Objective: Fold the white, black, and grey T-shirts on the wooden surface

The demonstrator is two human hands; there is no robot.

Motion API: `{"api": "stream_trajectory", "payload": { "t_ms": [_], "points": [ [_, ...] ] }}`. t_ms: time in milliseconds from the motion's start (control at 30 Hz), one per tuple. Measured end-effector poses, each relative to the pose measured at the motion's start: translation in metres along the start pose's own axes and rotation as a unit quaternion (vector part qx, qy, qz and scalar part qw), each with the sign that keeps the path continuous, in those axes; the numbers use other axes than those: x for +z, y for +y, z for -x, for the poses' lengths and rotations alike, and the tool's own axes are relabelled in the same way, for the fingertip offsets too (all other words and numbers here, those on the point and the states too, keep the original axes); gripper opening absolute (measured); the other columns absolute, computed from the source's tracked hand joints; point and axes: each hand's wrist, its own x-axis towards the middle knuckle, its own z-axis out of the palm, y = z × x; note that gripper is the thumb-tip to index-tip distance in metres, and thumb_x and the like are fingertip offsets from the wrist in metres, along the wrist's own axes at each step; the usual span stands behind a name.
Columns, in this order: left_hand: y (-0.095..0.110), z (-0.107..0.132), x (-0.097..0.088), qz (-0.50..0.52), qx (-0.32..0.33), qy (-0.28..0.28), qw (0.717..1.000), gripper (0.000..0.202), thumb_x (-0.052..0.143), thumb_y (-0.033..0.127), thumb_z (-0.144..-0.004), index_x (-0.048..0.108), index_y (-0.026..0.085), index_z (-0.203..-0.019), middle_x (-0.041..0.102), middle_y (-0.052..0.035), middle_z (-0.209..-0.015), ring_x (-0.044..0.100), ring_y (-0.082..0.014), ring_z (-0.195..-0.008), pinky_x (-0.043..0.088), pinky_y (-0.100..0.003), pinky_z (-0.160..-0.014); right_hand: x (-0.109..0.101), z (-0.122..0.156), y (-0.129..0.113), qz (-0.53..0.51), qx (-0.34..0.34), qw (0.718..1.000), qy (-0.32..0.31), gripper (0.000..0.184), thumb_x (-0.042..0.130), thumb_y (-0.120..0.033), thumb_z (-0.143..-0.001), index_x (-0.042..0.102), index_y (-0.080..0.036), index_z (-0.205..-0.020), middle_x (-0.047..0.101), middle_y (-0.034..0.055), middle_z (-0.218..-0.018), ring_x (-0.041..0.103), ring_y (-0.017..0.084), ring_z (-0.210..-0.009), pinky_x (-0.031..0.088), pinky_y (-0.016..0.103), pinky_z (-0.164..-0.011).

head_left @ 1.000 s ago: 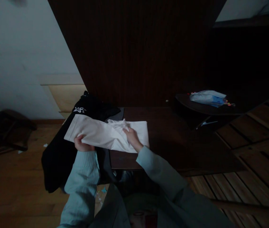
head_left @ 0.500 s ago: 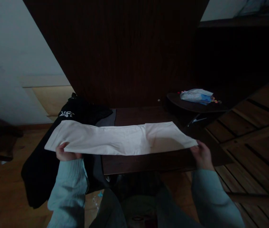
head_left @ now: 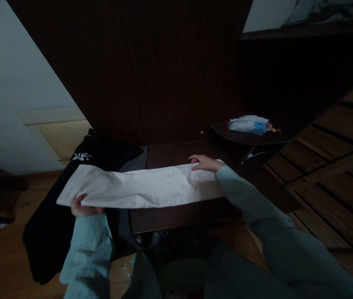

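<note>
The left hand (head_left: 83, 206) grips the near left end of a white cloth (head_left: 139, 187) stretched along the dark counter (head_left: 176, 214); the right hand (head_left: 203, 162), which held the far right corner, now presses open-palmed on the cloth's top edge.

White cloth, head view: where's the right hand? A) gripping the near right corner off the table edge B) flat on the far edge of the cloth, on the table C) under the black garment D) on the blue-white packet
B: the right hand lies palm down on the far edge of the white cloth on the dark table, while the left hand grips its left end.
</note>
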Motion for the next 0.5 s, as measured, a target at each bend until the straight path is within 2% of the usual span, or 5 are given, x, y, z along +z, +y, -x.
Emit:
{"api": "stream_trajectory", "payload": {
  "t_ms": [67,133,267,333,500],
  "points": [
    [0.001,0.001,0.000,0.000,-0.009,0.001,1.000,0.025,0.045,0.028,-0.047,0.031,0.020,-0.067,0.054,-0.0025,-0.079,0.052,-0.0238,-0.094,0.043,-0.039,-0.082,0.001,-0.010,-0.002,0.029,-0.001,0.997,-0.066,0.033,0.068,-0.019,-0.057,0.065,-0.012,-0.089,0.064,0.0044,-0.079,0.056,0.014,-0.072,0.043,0.025,-0.070],
    [0.001,0.000,-0.001,0.003,-0.003,0.002,1.000,0.026,0.045,0.028,-0.047,0.034,0.020,-0.070,0.054,-0.0025,-0.079,0.052,-0.0233,-0.093,0.044,-0.038,-0.082,0.000,-0.008,-0.001,0.050,-0.027,0.996,-0.072,0.019,0.066,-0.020,-0.060,0.065,-0.012,-0.078,0.062,0.0027,-0.072,0.053,0.012,-0.066,0.040,0.022,-0.064],
    [-0.003,-0.003,-0.003,0.001,0.020,-0.018,1.000,0.023,0.045,0.028,-0.048,0.033,0.020,-0.066,0.053,-0.0023,-0.077,0.052,-0.0233,-0.093,0.044,-0.039,-0.083,-0.008,0.022,0.003,0.068,-0.087,0.993,0.031,0.015,0.057,-0.027,-0.072,0.064,-0.014,-0.076,0.060,0.0041,-0.078,0.052,0.012,-0.070,0.038,0.022,-0.066],
    [-0.005,-0.004,-0.002,0.006,0.048,-0.043,0.998,0.021,0.045,0.027,-0.049,0.031,0.020,-0.063,0.052,-0.0017,-0.076,0.051,-0.0234,-0.093,0.043,-0.040,-0.084,-0.012,0.044,0.006,0.088,-0.103,0.990,0.046,0.015,0.054,-0.026,-0.074,0.064,-0.015,-0.074,0.060,0.0049,-0.079,0.053,0.013,-0.073,0.038,0.023,-0.069],
    [-0.006,-0.002,0.002,0.035,0.062,0.012,0.997,0.014,0.044,0.023,-0.048,0.035,0.018,-0.057,0.050,-0.0015,-0.072,0.049,-0.0227,-0.096,0.042,-0.040,-0.087,-0.021,0.105,0.020,0.135,-0.060,0.987,-0.067,0.012,0.051,-0.013,-0.068,0.062,-0.016,-0.063,0.061,0.0049,-0.072,0.054,0.014,-0.070,0.040,0.024,-0.070]
  ]
}}
